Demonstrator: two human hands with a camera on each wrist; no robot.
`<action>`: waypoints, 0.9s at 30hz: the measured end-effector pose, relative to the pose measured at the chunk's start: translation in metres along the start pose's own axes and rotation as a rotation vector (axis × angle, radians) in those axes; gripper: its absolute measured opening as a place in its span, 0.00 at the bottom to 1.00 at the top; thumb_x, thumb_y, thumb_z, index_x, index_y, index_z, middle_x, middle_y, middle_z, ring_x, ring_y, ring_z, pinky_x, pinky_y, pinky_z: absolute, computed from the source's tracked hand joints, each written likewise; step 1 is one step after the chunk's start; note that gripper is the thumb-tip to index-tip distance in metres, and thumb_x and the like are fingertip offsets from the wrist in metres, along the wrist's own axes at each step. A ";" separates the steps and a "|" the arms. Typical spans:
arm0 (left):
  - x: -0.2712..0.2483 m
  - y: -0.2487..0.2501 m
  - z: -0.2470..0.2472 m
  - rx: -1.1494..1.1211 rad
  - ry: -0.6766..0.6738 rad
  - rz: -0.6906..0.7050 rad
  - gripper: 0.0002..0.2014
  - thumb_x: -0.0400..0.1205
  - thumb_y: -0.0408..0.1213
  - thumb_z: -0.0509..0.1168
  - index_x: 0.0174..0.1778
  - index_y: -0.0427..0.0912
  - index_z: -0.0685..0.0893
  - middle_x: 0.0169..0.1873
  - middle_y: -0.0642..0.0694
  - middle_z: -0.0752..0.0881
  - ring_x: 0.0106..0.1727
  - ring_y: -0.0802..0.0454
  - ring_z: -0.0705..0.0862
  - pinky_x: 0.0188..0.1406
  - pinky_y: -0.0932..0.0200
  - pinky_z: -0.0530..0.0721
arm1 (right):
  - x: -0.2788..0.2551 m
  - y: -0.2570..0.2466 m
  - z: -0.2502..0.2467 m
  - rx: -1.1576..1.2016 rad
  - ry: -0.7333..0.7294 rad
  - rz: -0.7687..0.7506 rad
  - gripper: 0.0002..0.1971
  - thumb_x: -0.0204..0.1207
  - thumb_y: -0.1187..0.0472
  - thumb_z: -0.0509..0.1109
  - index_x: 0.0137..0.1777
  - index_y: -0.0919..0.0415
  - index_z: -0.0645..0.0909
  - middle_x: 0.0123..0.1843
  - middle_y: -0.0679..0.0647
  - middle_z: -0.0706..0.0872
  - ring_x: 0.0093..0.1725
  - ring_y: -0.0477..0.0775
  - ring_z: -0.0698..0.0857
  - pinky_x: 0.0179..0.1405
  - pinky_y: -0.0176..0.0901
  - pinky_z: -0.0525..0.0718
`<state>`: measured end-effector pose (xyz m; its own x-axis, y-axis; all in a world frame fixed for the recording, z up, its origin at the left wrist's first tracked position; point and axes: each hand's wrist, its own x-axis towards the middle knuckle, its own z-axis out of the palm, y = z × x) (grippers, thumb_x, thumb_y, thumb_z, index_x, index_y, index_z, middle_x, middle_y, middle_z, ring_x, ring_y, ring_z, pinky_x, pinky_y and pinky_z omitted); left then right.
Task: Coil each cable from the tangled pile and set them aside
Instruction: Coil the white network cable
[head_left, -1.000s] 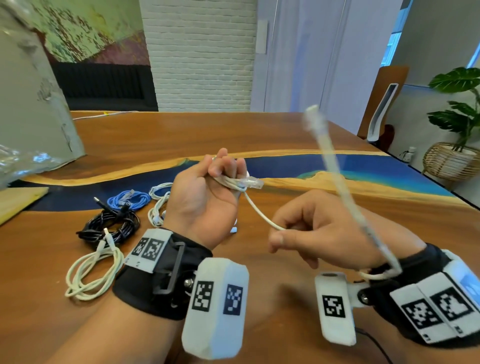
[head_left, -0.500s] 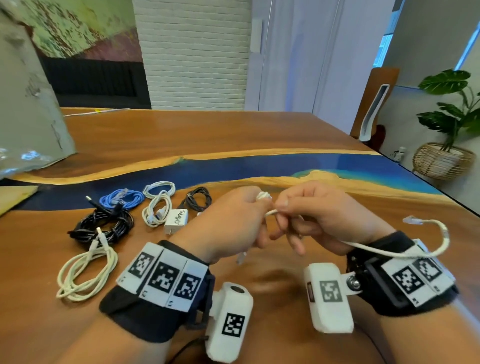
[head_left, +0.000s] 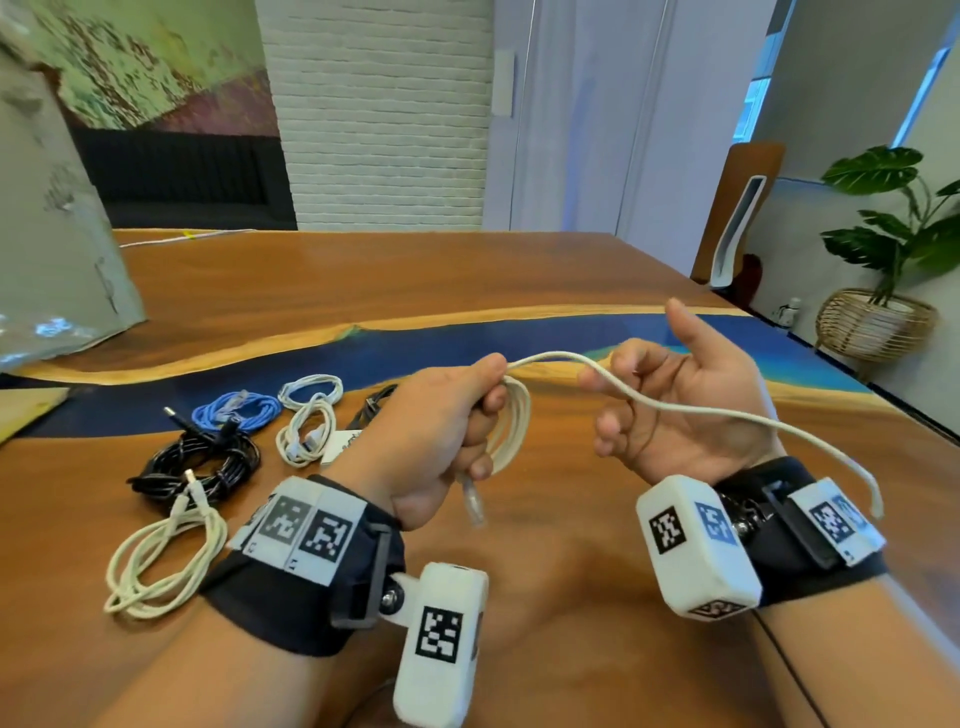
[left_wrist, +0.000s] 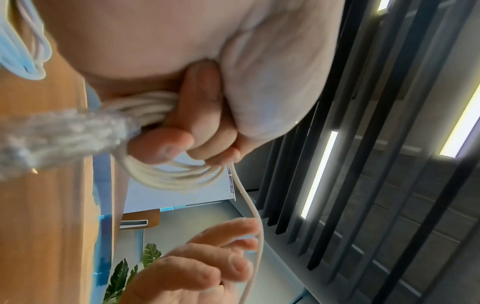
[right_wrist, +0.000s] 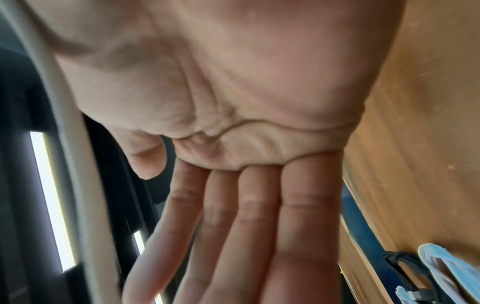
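Observation:
My left hand (head_left: 475, 423) grips a coil of white cable (head_left: 511, 421) in its curled fingers, held above the table. In the left wrist view the loops (left_wrist: 155, 107) sit inside the fist. A clear connector (head_left: 474, 503) hangs below that hand. The loose length of the cable (head_left: 691, 408) runs right from my left thumb, over my right hand (head_left: 641, 397), and trails past the right wrist. My right hand is palm-up with relaxed fingers (right_wrist: 249, 216); the cable only lies across it.
Coiled cables lie on the wooden table (head_left: 363, 280) at the left: a blue one (head_left: 236, 410), a white one (head_left: 311, 423), a black bundle (head_left: 200, 462), a cream one (head_left: 161, 556) and a small black one (head_left: 375, 405). A grey bag (head_left: 57, 260) stands far left.
My hands have moved apart. My right hand, which pinched the cable beside the left, has let go and turned palm-up. The cable's free end has dropped behind the right wrist.

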<state>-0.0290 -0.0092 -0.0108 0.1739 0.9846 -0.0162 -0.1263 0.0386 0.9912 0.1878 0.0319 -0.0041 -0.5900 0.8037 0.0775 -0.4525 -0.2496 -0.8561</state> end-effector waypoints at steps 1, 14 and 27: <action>0.001 0.000 0.000 -0.009 0.029 -0.004 0.22 0.93 0.48 0.56 0.32 0.44 0.73 0.18 0.53 0.59 0.16 0.55 0.56 0.21 0.59 0.66 | 0.000 0.000 0.001 0.005 0.061 -0.004 0.33 0.82 0.39 0.53 0.37 0.62 0.91 0.42 0.62 0.94 0.26 0.60 0.89 0.30 0.49 0.89; 0.007 0.002 -0.002 -0.210 0.267 -0.005 0.21 0.92 0.49 0.56 0.33 0.46 0.73 0.20 0.53 0.59 0.20 0.53 0.56 0.22 0.60 0.67 | 0.007 0.024 0.016 -0.503 -0.036 0.094 0.26 0.79 0.41 0.67 0.46 0.66 0.90 0.32 0.62 0.86 0.23 0.54 0.84 0.17 0.40 0.80; 0.002 -0.004 0.010 -0.066 0.047 0.021 0.21 0.92 0.48 0.57 0.34 0.42 0.75 0.18 0.53 0.60 0.17 0.55 0.57 0.22 0.59 0.68 | 0.011 0.022 0.018 -0.984 0.139 -0.435 0.21 0.84 0.64 0.72 0.76 0.52 0.80 0.66 0.50 0.91 0.68 0.45 0.87 0.70 0.46 0.85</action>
<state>-0.0186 -0.0090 -0.0132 0.1249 0.9922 -0.0032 -0.1936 0.0275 0.9807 0.1594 0.0256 -0.0124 -0.3995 0.7882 0.4680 0.1667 0.5645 -0.8084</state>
